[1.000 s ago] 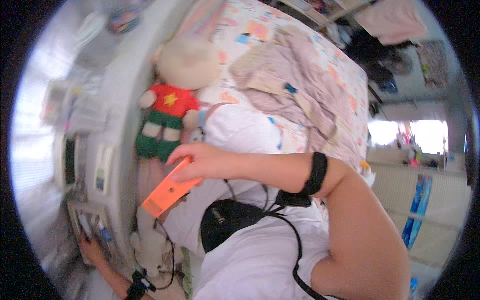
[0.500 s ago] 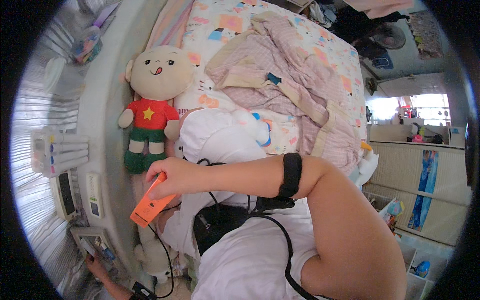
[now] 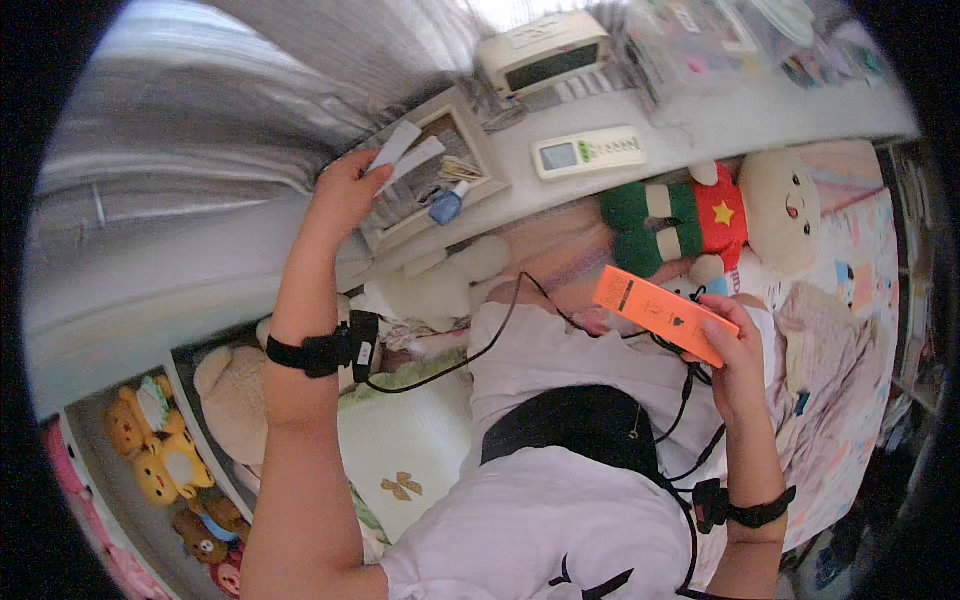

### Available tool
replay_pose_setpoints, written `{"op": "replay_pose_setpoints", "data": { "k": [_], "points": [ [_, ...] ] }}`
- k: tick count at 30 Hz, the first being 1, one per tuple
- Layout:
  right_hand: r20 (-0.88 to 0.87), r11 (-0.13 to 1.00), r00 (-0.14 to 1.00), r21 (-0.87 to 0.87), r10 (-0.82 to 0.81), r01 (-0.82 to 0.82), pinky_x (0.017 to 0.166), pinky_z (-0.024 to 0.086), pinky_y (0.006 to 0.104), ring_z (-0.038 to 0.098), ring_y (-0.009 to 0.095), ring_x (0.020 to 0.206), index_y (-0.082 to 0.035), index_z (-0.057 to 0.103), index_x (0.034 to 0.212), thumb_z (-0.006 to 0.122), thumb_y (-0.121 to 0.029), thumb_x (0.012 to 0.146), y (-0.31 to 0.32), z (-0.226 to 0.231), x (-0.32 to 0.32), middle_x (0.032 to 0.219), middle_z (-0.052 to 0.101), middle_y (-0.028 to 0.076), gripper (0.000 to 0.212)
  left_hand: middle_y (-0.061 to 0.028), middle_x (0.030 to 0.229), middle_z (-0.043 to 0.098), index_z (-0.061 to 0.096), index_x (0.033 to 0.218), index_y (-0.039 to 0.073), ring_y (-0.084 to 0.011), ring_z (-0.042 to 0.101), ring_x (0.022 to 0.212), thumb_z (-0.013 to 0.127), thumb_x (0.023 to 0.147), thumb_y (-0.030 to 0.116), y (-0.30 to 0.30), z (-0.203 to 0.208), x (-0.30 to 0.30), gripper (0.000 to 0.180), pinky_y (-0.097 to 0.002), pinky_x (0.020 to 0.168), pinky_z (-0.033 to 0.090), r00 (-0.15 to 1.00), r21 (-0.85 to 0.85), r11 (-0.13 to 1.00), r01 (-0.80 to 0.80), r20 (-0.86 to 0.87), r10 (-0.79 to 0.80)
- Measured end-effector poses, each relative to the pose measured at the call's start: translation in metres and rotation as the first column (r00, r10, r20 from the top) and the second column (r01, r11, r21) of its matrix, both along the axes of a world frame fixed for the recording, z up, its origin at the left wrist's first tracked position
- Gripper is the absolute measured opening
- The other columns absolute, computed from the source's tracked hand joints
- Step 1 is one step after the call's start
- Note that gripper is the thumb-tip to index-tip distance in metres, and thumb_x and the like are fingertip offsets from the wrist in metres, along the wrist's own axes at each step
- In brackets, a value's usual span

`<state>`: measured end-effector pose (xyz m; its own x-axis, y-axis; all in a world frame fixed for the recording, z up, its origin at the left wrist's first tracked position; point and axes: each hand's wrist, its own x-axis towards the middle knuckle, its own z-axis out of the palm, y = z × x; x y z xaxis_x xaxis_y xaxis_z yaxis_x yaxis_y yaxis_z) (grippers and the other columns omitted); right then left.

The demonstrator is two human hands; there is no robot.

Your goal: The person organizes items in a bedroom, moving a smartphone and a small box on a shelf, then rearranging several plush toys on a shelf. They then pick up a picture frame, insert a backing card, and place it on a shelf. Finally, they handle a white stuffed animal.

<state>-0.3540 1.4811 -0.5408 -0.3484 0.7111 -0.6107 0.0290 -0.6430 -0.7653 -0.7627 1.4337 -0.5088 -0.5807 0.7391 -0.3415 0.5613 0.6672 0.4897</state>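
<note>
Big doll (image 3: 715,215) lay at 2 o'clock, open tray (image 3: 478,145) sat at 11, orange box (image 3: 650,307) was at 3 w/ R hand (image 3: 737,350) closed on 1 end, & thin white strips (image 3: 397,145) were over the tray, pinched in the nearly closed L hand (image 3: 345,192).
</note>
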Motion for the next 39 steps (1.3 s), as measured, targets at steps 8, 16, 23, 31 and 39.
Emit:
{"op": "replay_pose_setpoints", "data": {
  "k": [8, 16, 23, 31, 39],
  "points": [
    [0.054, 0.987, 0.993, 0.118, 0.107, -0.113, 0.053, 0.050, 0.0234, 0.056, 0.014, 0.074, -0.001, 0.045, 0.104, 0.055, -0.021, 0.073, 0.025, 0.012, -0.034, 0.091, 0.053, 0.008, 0.038, -0.0128, 0.091, 0.058, 0.053, 0.105, 0.007, -0.0268, 0.056, 0.080, 0.059, 0.071, 0.018, -0.020, -0.045, 0.000, 0.035, -0.0336, 0.070, 0.043, 0.960, 0.165, 0.946, 0.278, -0.058, -0.273],
    [0.087, 0.984, 0.993, 0.151, 0.078, -0.090, 0.053, 0.050, 0.0222, 0.056, 0.013, 0.075, -0.001, 0.045, 0.104, 0.053, -0.026, 0.075, 0.032, 0.015, -0.057, 0.093, 0.054, 0.008, 0.039, -0.0154, 0.092, 0.055, 0.053, 0.094, 0.005, -0.0327, 0.053, 0.084, 0.058, 0.068, 0.015, -0.027, -0.045, -0.007, 0.029, -0.0386, 0.073, 0.042, 0.940, 0.263, 0.962, 0.078, -0.342, 0.018],
    [-0.016, 0.979, 0.999, 0.204, 0.029, -0.025, 0.057, 0.048, 0.0241, 0.056, 0.015, 0.079, -0.002, 0.044, 0.107, 0.052, -0.024, 0.078, 0.066, 0.011, -0.104, 0.094, 0.053, 0.007, 0.037, -0.0144, 0.086, 0.056, 0.052, 0.088, 0.008, -0.0328, 0.052, 0.082, 0.059, 0.066, 0.016, -0.013, -0.051, -0.004, 0.024, -0.0408, 0.069, 0.041, 0.900, 0.069, 0.903, 0.424, -0.143, -0.411],
    [-0.218, 0.986, 0.975, 0.165, 0.043, -0.006, 0.064, 0.047, 0.0265, 0.053, 0.017, 0.087, -0.008, 0.028, 0.120, 0.054, -0.023, 0.078, 0.086, 0.009, -0.161, 0.106, 0.048, 0.009, 0.051, -0.0143, 0.079, 0.056, 0.053, 0.084, 0.008, -0.0326, 0.052, 0.079, 0.052, 0.063, 0.005, -0.012, -0.054, 0.002, 0.021, -0.0419, 0.067, 0.041, 0.928, 0.132, 0.939, 0.318, -0.245, -0.280],
    [0.410, 0.916, 0.910, 0.339, 0.060, -0.213, 0.057, 0.045, 0.0221, 0.057, 0.016, 0.069, -0.013, 0.016, 0.129, 0.052, -0.016, 0.080, 0.075, -0.002, -0.151, 0.086, 0.054, 0.008, 0.061, -0.0149, 0.078, 0.057, 0.053, 0.086, 0.008, -0.0330, 0.054, 0.075, 0.057, 0.064, 0.010, -0.012, -0.056, -0.001, 0.022, -0.0407, 0.066, 0.043, 0.980, 0.274, 0.956, 0.108, -0.193, -0.055]
  ]
}}
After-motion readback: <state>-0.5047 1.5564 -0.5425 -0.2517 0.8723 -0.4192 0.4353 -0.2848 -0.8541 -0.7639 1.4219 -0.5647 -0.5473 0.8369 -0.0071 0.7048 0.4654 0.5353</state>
